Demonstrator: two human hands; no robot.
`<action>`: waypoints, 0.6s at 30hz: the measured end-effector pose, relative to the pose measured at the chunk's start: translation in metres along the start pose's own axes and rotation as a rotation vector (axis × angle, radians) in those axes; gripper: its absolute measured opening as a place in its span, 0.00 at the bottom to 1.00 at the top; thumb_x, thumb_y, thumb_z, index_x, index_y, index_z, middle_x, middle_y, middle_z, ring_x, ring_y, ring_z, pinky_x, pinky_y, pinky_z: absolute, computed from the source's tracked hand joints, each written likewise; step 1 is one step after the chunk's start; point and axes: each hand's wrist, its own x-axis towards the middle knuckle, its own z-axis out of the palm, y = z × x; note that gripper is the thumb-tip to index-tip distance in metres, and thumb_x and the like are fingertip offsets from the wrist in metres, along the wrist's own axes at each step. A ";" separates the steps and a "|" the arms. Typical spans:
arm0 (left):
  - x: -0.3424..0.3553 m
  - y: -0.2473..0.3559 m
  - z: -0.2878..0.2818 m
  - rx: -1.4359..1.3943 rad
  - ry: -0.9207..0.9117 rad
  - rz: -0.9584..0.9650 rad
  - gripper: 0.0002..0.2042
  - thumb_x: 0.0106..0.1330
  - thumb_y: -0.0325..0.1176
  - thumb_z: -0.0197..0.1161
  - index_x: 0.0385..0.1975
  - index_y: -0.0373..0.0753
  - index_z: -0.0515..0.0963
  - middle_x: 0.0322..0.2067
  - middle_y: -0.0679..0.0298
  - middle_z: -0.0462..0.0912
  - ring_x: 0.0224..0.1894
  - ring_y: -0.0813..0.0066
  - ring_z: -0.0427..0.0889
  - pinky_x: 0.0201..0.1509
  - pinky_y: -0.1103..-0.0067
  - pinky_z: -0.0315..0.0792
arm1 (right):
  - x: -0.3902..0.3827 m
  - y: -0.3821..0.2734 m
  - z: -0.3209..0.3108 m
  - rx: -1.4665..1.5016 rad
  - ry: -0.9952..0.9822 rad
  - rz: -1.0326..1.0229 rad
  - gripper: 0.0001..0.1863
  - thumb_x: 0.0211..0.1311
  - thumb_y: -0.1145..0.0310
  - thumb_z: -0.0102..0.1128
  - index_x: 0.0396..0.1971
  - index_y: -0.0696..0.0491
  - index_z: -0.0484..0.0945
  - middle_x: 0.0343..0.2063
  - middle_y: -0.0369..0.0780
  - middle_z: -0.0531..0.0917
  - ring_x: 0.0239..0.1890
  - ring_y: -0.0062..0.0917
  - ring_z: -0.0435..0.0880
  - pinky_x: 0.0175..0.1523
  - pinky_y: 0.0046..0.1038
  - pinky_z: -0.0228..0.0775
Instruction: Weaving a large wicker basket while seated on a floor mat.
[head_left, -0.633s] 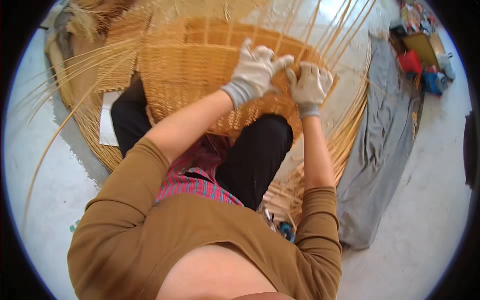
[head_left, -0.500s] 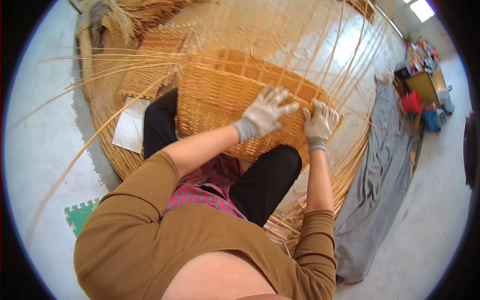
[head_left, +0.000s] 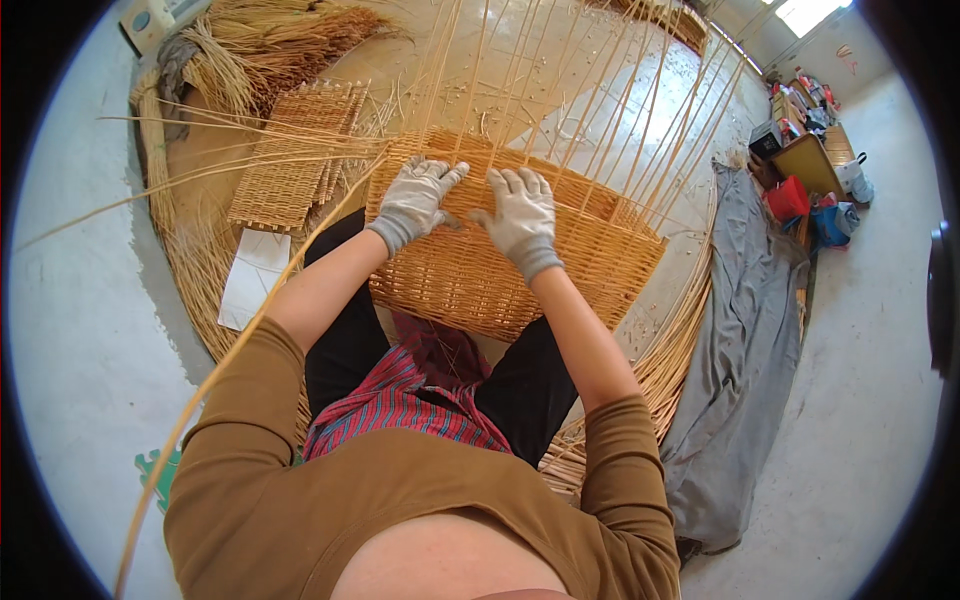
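Note:
A half-woven wicker basket leans across my knees, its near wall toward me. Long pale stakes rise from its top and fan outward. My left hand, in a whitish glove with a grey cuff, lies on the upper left of the weave. Its fingers reach the top edge and the thumb is apart. A little to the right, my right hand, gloved alike, rests on the same upper edge with fingers stretched and thumb out. Loose canes stick out from the basket's left end; one long cane bends past my left arm.
Flat woven panels lie at the left, below bundles of straw-like stems. A white sheet sits beside my left knee. Grey cloth covers a long pile at the right. A red container stands farther right.
Both hands have moved left along the basket's upper edge, and the left hand is now near its left end. The basket appears lower and more level in view, with both knees shifted.

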 end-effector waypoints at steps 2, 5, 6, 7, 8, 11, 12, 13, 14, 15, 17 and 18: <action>-0.001 -0.009 0.016 0.049 0.125 0.039 0.48 0.51 0.57 0.75 0.73 0.48 0.61 0.62 0.56 0.73 0.69 0.58 0.67 0.77 0.63 0.52 | 0.013 -0.015 0.016 0.015 0.049 -0.037 0.45 0.62 0.40 0.60 0.76 0.38 0.55 0.72 0.41 0.63 0.76 0.35 0.57 0.79 0.45 0.38; 0.006 -0.006 0.004 -0.064 0.084 0.034 0.47 0.49 0.56 0.75 0.71 0.48 0.65 0.61 0.56 0.74 0.67 0.57 0.69 0.75 0.63 0.56 | 0.012 -0.018 0.019 0.129 -0.005 -0.029 0.48 0.56 0.41 0.67 0.75 0.40 0.57 0.66 0.43 0.70 0.71 0.36 0.64 0.77 0.47 0.42; 0.009 -0.014 0.005 -0.098 0.139 0.075 0.46 0.47 0.56 0.76 0.69 0.48 0.68 0.60 0.55 0.75 0.65 0.57 0.71 0.73 0.63 0.58 | 0.014 -0.018 0.021 0.109 0.120 -0.056 0.47 0.54 0.43 0.70 0.72 0.40 0.62 0.58 0.41 0.76 0.66 0.35 0.70 0.74 0.48 0.47; 0.009 -0.019 0.012 -0.095 0.134 0.068 0.46 0.47 0.56 0.76 0.69 0.48 0.68 0.60 0.55 0.75 0.65 0.57 0.71 0.73 0.63 0.58 | 0.018 -0.023 0.020 0.116 0.117 -0.061 0.47 0.54 0.43 0.70 0.72 0.40 0.62 0.58 0.41 0.76 0.66 0.35 0.70 0.74 0.48 0.47; 0.008 -0.019 0.018 -0.089 0.141 0.065 0.46 0.47 0.56 0.77 0.68 0.48 0.68 0.60 0.55 0.75 0.65 0.56 0.71 0.73 0.63 0.59 | 0.021 -0.028 0.016 0.116 0.021 -0.008 0.45 0.53 0.43 0.71 0.70 0.40 0.64 0.57 0.41 0.77 0.65 0.35 0.71 0.73 0.48 0.49; 0.011 -0.012 0.009 -0.050 0.070 0.041 0.49 0.45 0.59 0.77 0.71 0.51 0.65 0.65 0.55 0.71 0.69 0.55 0.68 0.73 0.63 0.59 | 0.030 -0.029 -0.001 0.080 -0.097 0.057 0.42 0.52 0.40 0.71 0.65 0.42 0.69 0.54 0.40 0.80 0.62 0.35 0.75 0.67 0.44 0.58; 0.009 -0.008 0.011 -0.076 0.069 0.019 0.50 0.45 0.57 0.78 0.72 0.53 0.63 0.66 0.55 0.70 0.70 0.55 0.66 0.74 0.64 0.58 | 0.030 -0.024 -0.001 0.074 -0.158 0.046 0.41 0.52 0.39 0.70 0.64 0.41 0.70 0.54 0.40 0.80 0.61 0.35 0.76 0.65 0.44 0.61; 0.003 -0.009 0.014 -0.100 0.061 -0.009 0.52 0.45 0.56 0.78 0.73 0.54 0.61 0.68 0.54 0.68 0.71 0.55 0.64 0.76 0.64 0.56 | 0.028 -0.027 -0.005 0.076 -0.224 0.032 0.41 0.52 0.38 0.70 0.64 0.40 0.71 0.53 0.39 0.80 0.60 0.34 0.78 0.62 0.43 0.64; -0.004 -0.011 0.016 -0.109 0.127 0.031 0.50 0.47 0.55 0.77 0.73 0.53 0.61 0.68 0.51 0.68 0.71 0.53 0.65 0.77 0.63 0.53 | 0.027 -0.028 -0.010 0.041 -0.249 0.018 0.42 0.53 0.36 0.69 0.65 0.41 0.70 0.54 0.40 0.81 0.59 0.35 0.79 0.60 0.43 0.67; -0.014 -0.014 0.024 -0.096 0.128 0.030 0.50 0.47 0.55 0.77 0.73 0.53 0.61 0.68 0.51 0.68 0.71 0.53 0.65 0.77 0.63 0.53 | 0.026 -0.033 -0.014 0.051 -0.240 0.016 0.42 0.53 0.36 0.69 0.65 0.41 0.70 0.54 0.40 0.81 0.59 0.35 0.79 0.60 0.43 0.67; -0.033 -0.015 0.034 -0.130 0.320 0.022 0.48 0.50 0.54 0.76 0.74 0.53 0.60 0.69 0.51 0.67 0.72 0.53 0.64 0.78 0.62 0.52 | 0.026 -0.040 -0.023 0.031 -0.405 0.063 0.43 0.54 0.34 0.66 0.66 0.42 0.69 0.56 0.40 0.81 0.61 0.36 0.79 0.60 0.44 0.68; -0.047 -0.014 0.033 -0.136 0.303 0.000 0.46 0.55 0.56 0.72 0.74 0.53 0.59 0.70 0.54 0.66 0.73 0.56 0.62 0.78 0.60 0.49 | 0.024 -0.043 -0.028 0.105 -0.457 0.116 0.42 0.56 0.31 0.62 0.65 0.43 0.72 0.59 0.41 0.81 0.63 0.36 0.77 0.62 0.46 0.66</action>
